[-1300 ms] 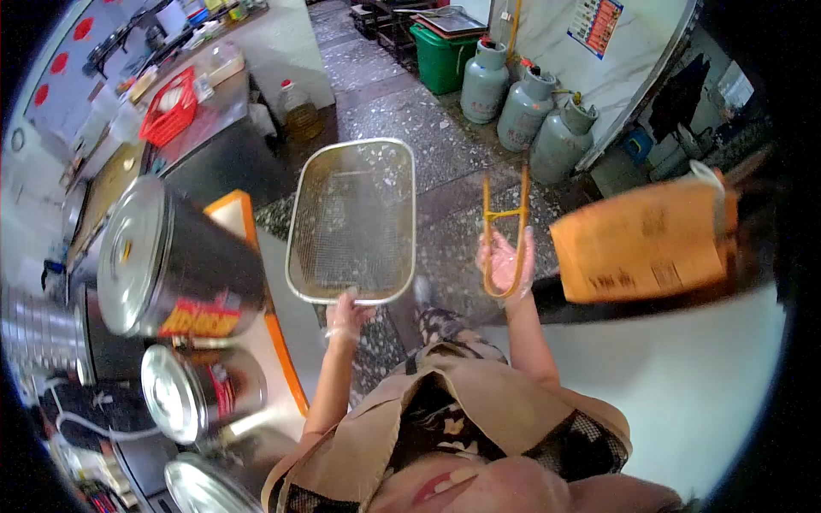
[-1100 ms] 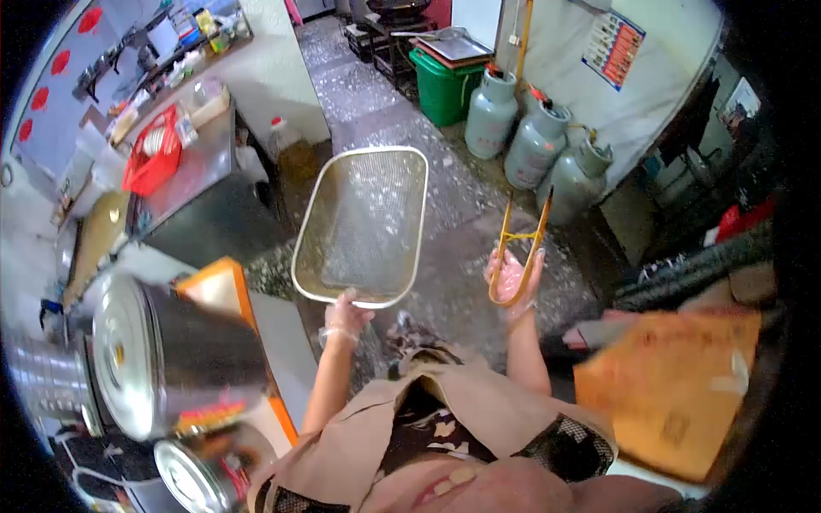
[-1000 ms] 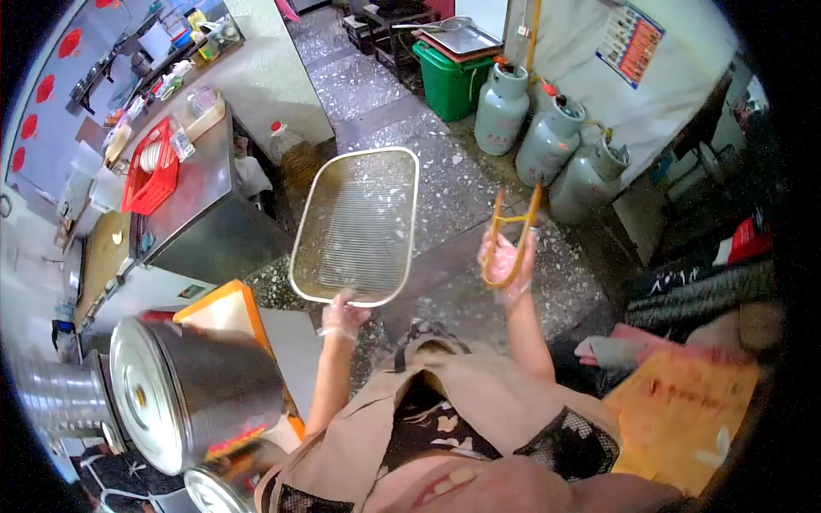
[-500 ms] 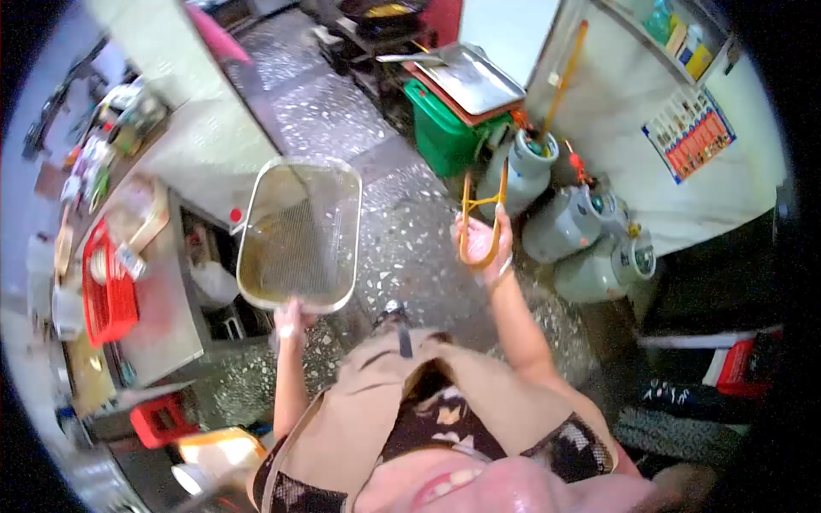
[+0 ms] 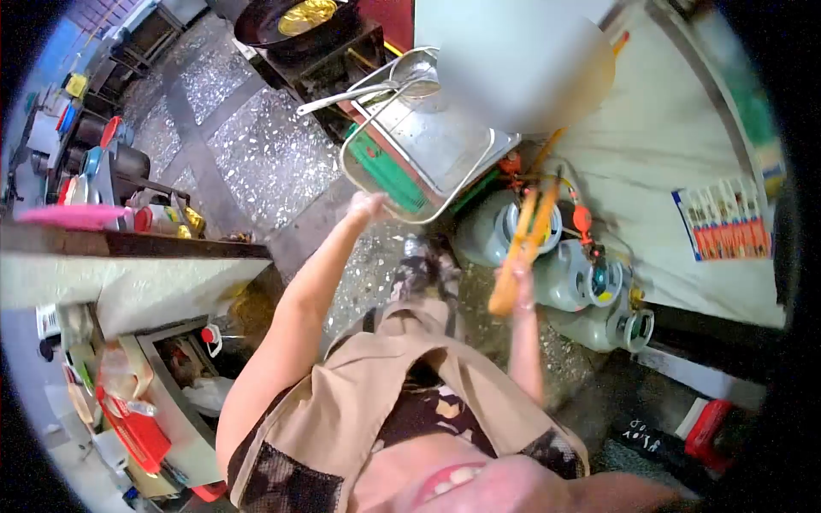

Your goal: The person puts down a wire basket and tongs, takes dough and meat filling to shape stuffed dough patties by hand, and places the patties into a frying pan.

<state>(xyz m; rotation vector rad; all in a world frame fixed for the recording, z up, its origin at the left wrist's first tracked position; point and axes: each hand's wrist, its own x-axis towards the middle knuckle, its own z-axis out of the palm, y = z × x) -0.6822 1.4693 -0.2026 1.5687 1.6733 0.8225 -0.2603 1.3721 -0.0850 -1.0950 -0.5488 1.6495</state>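
My left hand (image 5: 368,206) is closed on the near edge of a mesh tray (image 5: 414,221) with a pale metal rim. This see-through tray is held in front of a flat metal tray (image 5: 428,145) and a green bin (image 5: 376,168). My right hand (image 5: 521,286), lower and to the right, grips wooden tongs (image 5: 518,256) whose tips point away from me. Beyond the tongs stand grey gas cylinders (image 5: 564,284). A ladle (image 5: 414,73) with a long handle lies on the flat metal tray.
A dark wok (image 5: 256,30) holding something golden sits on a stove at the back. To the left a low wall (image 5: 162,274) juts out, with a red basket (image 5: 137,427) on a counter nearer me. Speckled floor (image 5: 265,162) runs between. A poster (image 5: 727,224) hangs at right.
My view has turned right. The mesh tray has moved from over the floor to in front of the metal tray and bin. The tongs, still in my right hand, look narrower and tilted.
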